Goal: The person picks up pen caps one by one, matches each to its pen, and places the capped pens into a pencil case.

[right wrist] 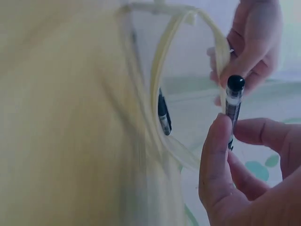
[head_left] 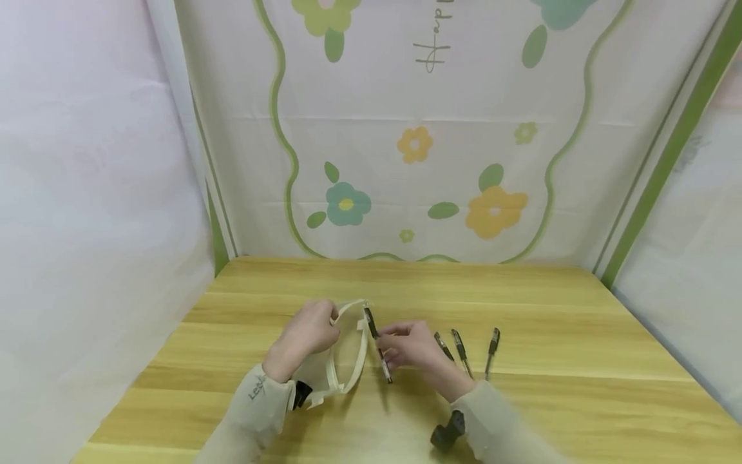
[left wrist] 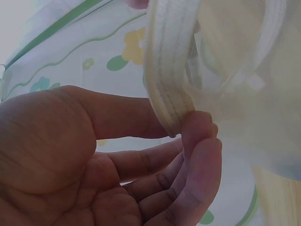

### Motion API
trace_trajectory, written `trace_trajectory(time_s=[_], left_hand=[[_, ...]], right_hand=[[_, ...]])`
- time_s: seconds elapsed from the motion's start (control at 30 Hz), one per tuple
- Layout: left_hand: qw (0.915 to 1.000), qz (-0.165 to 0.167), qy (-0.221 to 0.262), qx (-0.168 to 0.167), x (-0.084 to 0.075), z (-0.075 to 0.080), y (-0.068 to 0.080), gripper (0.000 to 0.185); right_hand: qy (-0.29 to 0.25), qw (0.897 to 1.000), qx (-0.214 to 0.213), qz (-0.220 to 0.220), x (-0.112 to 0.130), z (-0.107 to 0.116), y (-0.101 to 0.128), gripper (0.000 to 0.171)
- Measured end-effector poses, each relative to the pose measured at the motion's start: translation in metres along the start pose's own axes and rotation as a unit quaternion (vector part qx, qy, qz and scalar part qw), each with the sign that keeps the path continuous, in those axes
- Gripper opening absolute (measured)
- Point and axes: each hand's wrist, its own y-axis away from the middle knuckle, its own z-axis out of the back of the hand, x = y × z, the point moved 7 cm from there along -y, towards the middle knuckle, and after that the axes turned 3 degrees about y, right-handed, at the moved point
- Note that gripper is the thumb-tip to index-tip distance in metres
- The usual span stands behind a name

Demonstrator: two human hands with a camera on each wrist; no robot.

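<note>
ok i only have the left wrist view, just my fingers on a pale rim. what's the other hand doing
Observer: The right hand pinches a black pen beside the open mouth of the cream pouch.
Operator: any pen inside yet
Observer: Yes, the right wrist view shows one through the clear side.
Operator: more pens left
Observer: Three loose pens lie on the wooden table, to the right of that hand.
</note>
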Motion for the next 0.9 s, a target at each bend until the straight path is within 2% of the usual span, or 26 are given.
trace_trajectory(time_s=[0.2,0.53,0.73,0.9], left_hand=[[1.0,-0.004,-0.005,0.0,-0.002,-0.001,-0.002,0.041],[0.9998,-0.013,-0.014,-0.008,-0.006,-0.003,-0.004,0.035],[0.9997,-0.014,-0.009,-0.016,-0.007,0.003,-0.003,0.03],[0.9998,-0.013,-0.011,-0.011,-0.005,0.003,-0.004,0.037]], right_hand=[[-0.061,0.998,-0.017,-0.014,-0.007,-0.02,-0.006,0.033],[-0.11,0.993,-0.019,-0.034,-0.01,-0.041,-0.021,0.034],[-0.115,0.993,0.031,-0.008,-0.003,-0.048,-0.022,0.037],[-0.077,0.996,0.028,0.025,0.006,-0.042,-0.018,0.035]])
